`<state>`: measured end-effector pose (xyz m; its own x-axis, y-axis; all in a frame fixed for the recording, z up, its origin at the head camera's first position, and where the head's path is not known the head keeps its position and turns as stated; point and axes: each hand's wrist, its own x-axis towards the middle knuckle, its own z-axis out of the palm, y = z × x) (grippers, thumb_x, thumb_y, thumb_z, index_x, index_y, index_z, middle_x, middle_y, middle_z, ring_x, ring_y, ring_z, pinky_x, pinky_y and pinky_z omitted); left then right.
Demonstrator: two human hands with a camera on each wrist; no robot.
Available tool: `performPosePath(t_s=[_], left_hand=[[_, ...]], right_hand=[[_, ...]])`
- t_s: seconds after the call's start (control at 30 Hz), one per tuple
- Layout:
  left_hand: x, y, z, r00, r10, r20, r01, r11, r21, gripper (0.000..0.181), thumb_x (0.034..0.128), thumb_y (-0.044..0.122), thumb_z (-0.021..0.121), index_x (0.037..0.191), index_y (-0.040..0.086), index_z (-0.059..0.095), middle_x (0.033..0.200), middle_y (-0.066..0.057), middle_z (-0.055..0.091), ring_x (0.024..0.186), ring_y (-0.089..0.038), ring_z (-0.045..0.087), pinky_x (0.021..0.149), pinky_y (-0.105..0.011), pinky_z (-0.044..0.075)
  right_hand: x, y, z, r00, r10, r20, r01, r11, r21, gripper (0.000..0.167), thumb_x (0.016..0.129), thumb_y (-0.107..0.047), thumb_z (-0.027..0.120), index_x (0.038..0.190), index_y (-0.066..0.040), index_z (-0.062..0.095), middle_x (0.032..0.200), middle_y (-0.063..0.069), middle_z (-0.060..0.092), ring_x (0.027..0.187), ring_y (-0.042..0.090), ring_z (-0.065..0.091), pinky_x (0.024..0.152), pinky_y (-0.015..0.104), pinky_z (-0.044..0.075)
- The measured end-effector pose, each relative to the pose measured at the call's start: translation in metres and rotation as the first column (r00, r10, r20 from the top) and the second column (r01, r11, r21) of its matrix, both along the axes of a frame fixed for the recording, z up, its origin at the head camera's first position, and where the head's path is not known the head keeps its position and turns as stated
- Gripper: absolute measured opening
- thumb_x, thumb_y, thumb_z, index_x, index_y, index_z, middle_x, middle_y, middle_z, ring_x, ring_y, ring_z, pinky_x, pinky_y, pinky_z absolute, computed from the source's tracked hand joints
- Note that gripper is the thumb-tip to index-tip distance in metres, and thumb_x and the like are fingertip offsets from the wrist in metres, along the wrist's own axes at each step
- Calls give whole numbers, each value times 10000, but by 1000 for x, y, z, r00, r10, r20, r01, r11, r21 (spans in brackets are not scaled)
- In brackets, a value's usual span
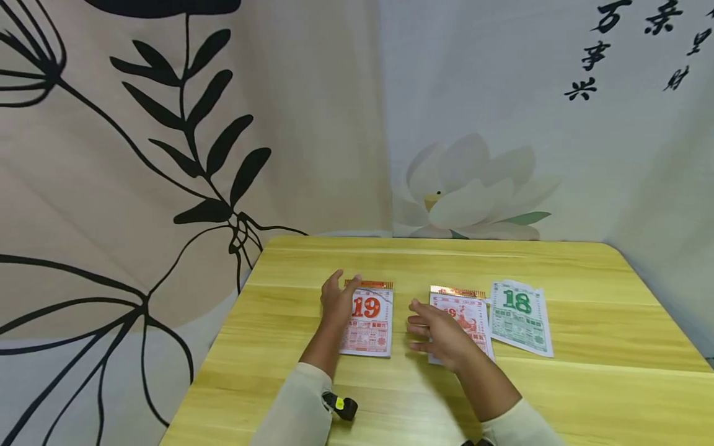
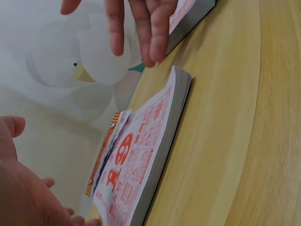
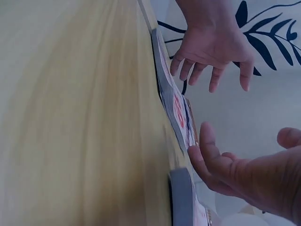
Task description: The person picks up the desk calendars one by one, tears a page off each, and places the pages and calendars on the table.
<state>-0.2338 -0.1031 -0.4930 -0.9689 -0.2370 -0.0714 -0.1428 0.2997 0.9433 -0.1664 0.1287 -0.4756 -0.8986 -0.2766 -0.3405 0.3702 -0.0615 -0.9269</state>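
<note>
Two hands point(image 1: 336, 303) point(image 1: 446, 334), fingers point(image 3: 216, 79) loosely spread.

Two calendar pads point(image 1: 368, 334) point(image 1: 474, 317), one left and one right, and at least one loose green-printed sheet point(image 1: 521, 319) farther right share a single desk point(image 1: 401, 396) with a person's two grips point(image 1: 336, 305) point(image 1: 443, 334), two pale sleeves point(image 1: 298, 402) point(image 1: 521, 427) and two black wrist devices point(image 1: 347, 408) point(image 1: 476, 443); one printed lotus point(image 1: 474, 204) spreads on the far side.
</note>
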Motion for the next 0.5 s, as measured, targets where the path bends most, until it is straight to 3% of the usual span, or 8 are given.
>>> performPosePath(t_s=[0.13, 0.27, 0.37, 0.5], left_hand=[[3, -4, 2, 1000, 14, 26, -14, 1000, -19, 772, 1047, 569, 606, 1627, 82, 458, 1666, -294, 396, 1381, -500, 514, 1136, -647, 463], [6, -10, 1, 995, 0, 98, 8, 996, -86, 704, 1057, 599, 587, 1497, 50, 577, 1443, -270, 603, 1207, -410, 630, 1045, -563, 526], [9, -15, -1, 986, -34, 166, 52, 993, -102, 690, 1066, 611, 579, 1436, 29, 612, 1290, -223, 679, 1100, -343, 659, 974, -492, 547], [10, -23, 1, 977, -98, 191, 110, 993, -51, 664, 1084, 546, 587, 1412, -30, 625, 1274, -231, 700, 1140, -358, 665, 1023, -504, 542]], right_hand=[[-2, -8, -2, 1000, -7, -3, 7, 1000, 0, 763, 1156, -495, 464, 1670, 46, 304, 1699, 384, 295, 1557, 564, 365, 1166, 598, 528], [-3, -14, -4, 1000, -17, 4, 17, 1000, 6, 774, 1148, -527, 461, 1657, 42, 332, 1670, 381, 317, 1503, 539, 388, 1128, 580, 544], [-4, -19, -5, 999, -30, 21, 30, 1000, 6, 780, 1146, -544, 456, 1648, 43, 346, 1632, 377, 341, 1418, 470, 425, 1055, 522, 575], [-5, -25, -6, 999, -28, 31, 28, 1000, -3, 809, 1141, -563, 465, 1649, 53, 338, 1602, 373, 355, 1310, 382, 470, 980, 452, 581]])
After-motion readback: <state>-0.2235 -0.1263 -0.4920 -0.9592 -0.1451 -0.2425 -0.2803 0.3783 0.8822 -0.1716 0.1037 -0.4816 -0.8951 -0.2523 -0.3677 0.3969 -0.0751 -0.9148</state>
